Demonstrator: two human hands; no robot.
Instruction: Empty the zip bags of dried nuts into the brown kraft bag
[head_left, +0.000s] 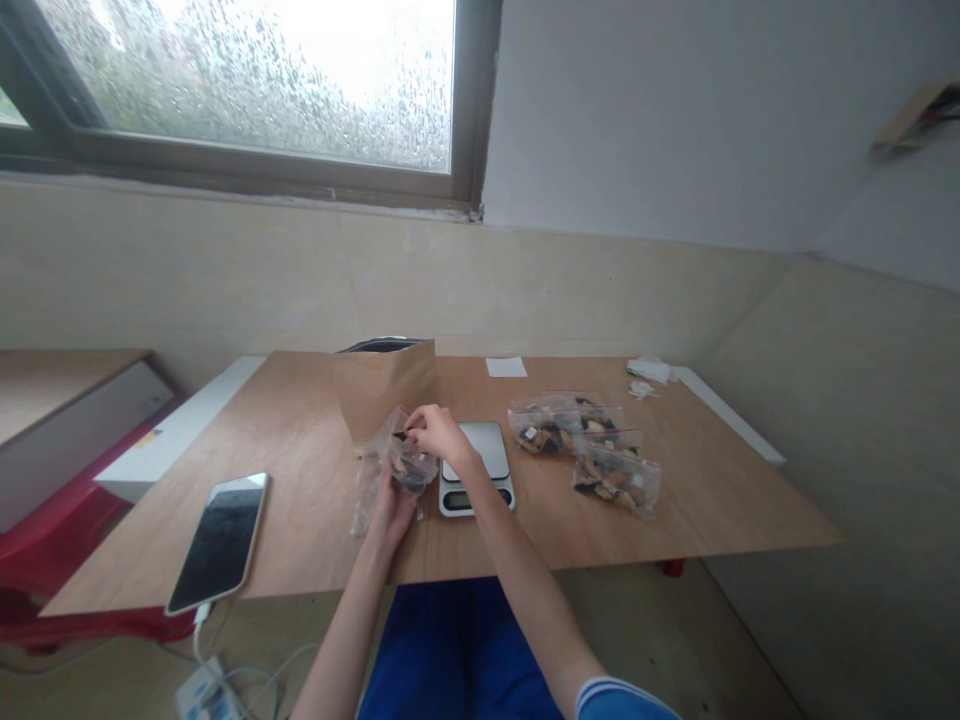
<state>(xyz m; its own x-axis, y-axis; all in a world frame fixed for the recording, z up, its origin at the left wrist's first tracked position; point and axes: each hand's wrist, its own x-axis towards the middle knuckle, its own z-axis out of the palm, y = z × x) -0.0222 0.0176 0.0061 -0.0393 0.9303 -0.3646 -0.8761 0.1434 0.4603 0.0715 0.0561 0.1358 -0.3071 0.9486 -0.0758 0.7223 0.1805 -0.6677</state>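
Two hands fill one small clear bag (409,462)
Left hand (391,510) cradles it from below; right hand (439,432) pinches pieces at its mouth — keep it upright beside the scale (480,468).

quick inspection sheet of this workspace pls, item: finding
surface: wooden tabletop, bare at its near right
job's things: small clear bag with dark pieces, held over the table; kitchen scale beside it; brown paper bag upright behind
clutter: two filled zip bags right of the scale; phone near the left edge; paper slip; crumpled tissue
hands: left hand holds the bag from below; right hand pinches at its mouth
cables: white cable and plug under the phone
surroundings: rain-streaked window, tiled wall, white box at left
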